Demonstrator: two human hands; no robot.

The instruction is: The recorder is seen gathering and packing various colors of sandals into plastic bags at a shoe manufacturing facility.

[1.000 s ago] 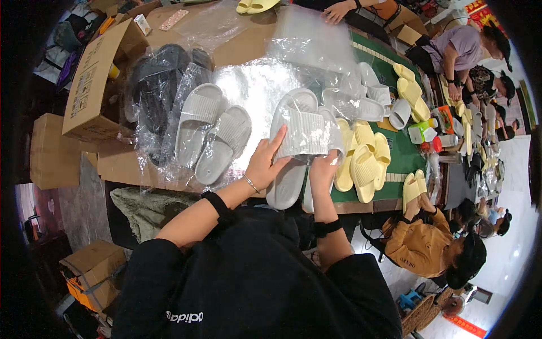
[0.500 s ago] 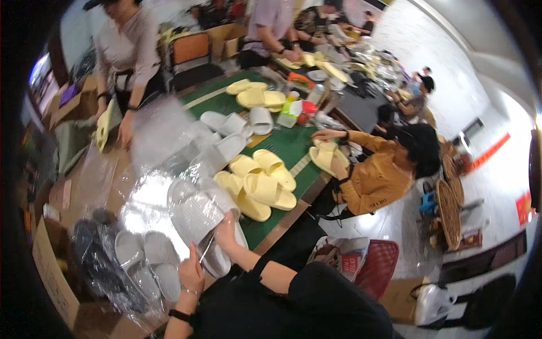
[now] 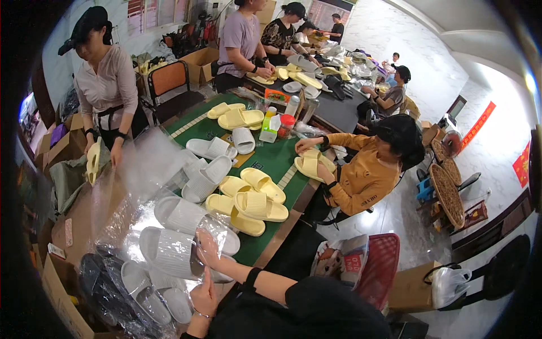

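Observation:
Light grey slippers with ribbed straps lie at the table's near edge, among clear plastic film. My right hand is closed around the foot opening of the nearest grey slipper, its fingers partly hidden. Just below, at the slipper's heel side, my left hand has its fingers pressed together in a pinch; what is in them is too small to make out. Another grey slipper lies right behind. Clear plastic bags spread to the far left of it.
Yellow slippers and more grey slippers cover the green table mat. Bagged dark slippers and a cardboard box are at the left. Co-workers stand across and sit at the right, one in an orange top handling yellow slippers.
The nearest grey slipper has shifted left and turned more sideways with my right hand. My left hand has moved down and slightly right. The head view has swung a little.

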